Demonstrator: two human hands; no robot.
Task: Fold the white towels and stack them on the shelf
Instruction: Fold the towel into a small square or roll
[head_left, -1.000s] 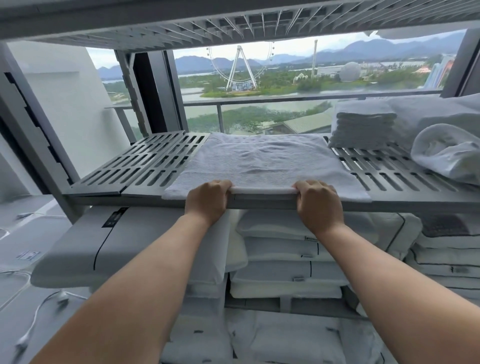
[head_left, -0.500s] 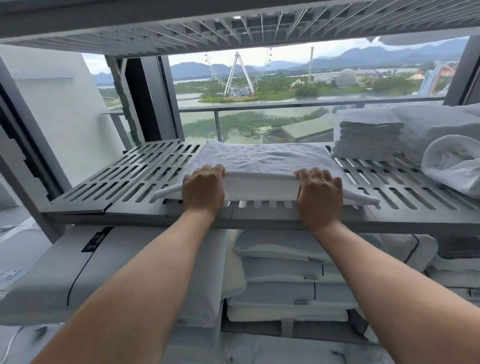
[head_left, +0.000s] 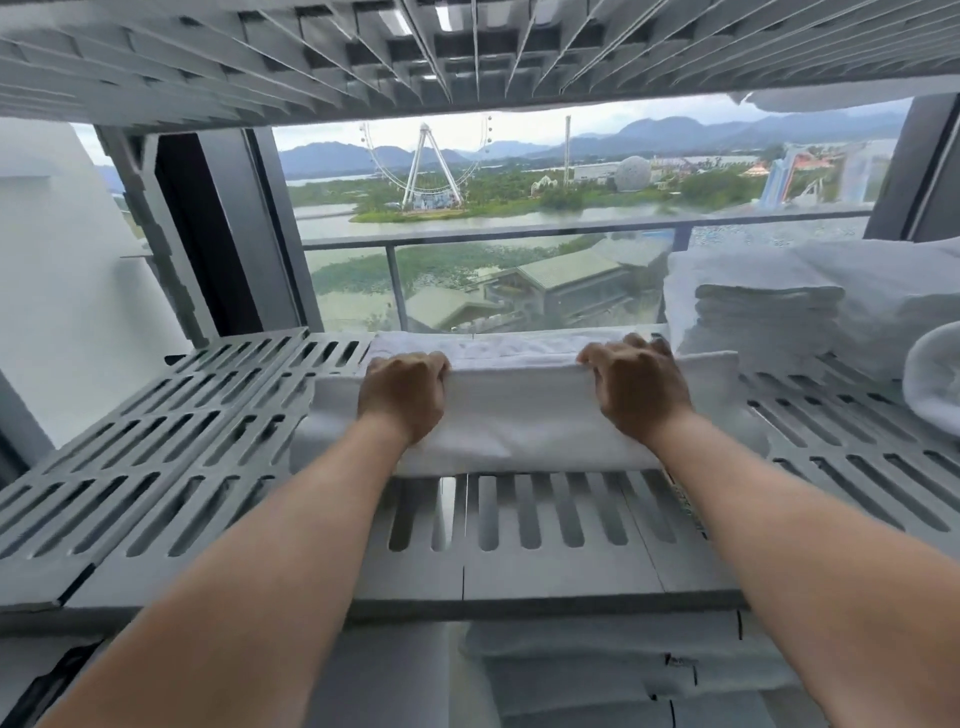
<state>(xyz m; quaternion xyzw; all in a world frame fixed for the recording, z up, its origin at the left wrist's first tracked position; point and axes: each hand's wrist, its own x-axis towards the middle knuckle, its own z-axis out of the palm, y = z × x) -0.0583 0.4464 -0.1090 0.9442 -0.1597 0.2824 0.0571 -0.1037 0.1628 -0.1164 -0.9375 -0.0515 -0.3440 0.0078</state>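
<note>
Reaching forward over the front edge of the grey slotted plastic shelf (head_left: 156, 467), two bare forearms go toward the middle of it. The left hand (head_left: 402, 395) and the right hand (head_left: 641, 387) each hold the lifted edge of the white terry towel (head_left: 519, 415), which lies across the centre of the shelf; each grip is clamped on the cloth, fingers curled over the fold. To the right, just beside the towel, stands a stack of folded white towels (head_left: 763, 312), and a rolled white towel (head_left: 935, 379) is at the far right. Behind the shelf, the large glass window (head_left: 519, 208) shows a ferris wheel.
</note>
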